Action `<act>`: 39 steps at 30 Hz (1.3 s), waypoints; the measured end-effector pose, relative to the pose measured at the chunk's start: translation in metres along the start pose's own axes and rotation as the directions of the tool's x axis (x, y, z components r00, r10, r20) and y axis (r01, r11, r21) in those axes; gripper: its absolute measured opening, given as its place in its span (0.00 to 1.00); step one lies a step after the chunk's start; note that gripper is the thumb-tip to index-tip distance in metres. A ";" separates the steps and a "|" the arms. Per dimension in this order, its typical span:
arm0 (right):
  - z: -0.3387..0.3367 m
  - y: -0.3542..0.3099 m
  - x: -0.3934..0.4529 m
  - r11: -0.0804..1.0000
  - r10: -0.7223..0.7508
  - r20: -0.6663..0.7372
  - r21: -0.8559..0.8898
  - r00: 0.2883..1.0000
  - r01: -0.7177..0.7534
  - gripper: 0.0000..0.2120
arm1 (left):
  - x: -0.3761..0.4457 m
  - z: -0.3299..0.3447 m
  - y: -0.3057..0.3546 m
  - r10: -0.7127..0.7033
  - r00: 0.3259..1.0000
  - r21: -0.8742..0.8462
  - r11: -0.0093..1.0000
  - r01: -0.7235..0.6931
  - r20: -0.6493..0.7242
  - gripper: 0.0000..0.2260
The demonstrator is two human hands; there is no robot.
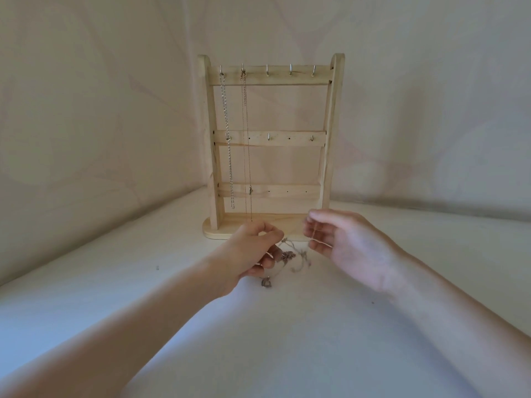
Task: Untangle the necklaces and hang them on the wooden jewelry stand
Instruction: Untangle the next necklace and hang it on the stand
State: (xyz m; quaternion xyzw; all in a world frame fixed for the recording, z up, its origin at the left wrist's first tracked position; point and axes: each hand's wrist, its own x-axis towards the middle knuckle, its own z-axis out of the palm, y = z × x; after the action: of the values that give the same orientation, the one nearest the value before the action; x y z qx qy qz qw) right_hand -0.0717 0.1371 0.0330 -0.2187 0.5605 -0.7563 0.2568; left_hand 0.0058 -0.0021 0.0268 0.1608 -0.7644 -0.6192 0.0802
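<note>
While the left hand (253, 251) curls its fingers and pinches a thin strand of the tangled necklaces (290, 258), the knotted clump hangs between the two hands, just in front of the base of the wooden jewelry stand (271, 139), with a small pendant (265, 282) dangling below the left fingers over the pale surface (287, 340). On the stand, a silver chain (228, 139) hangs from the leftmost top hook and a finer gold chain (246, 139) from the hook just beside it. To the right, the right hand (350, 248) turns palm-inward, its fingers loosely bent, pinching another fine strand that runs across them.
</note>
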 end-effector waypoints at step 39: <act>-0.008 0.002 0.001 0.997 0.012 -0.017 -0.076 1.000 -0.014 0.03 | 0.003 -0.010 0.003 -0.005 0.993 -0.259 0.965 0.036 0.120 0.05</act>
State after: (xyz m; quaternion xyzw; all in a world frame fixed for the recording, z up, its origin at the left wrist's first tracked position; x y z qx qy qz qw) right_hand -0.0771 0.1418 0.0292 -0.2184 0.5926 -0.7345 0.2484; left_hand 0.0059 -0.0114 0.0317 0.1197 -0.6782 -0.7234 0.0489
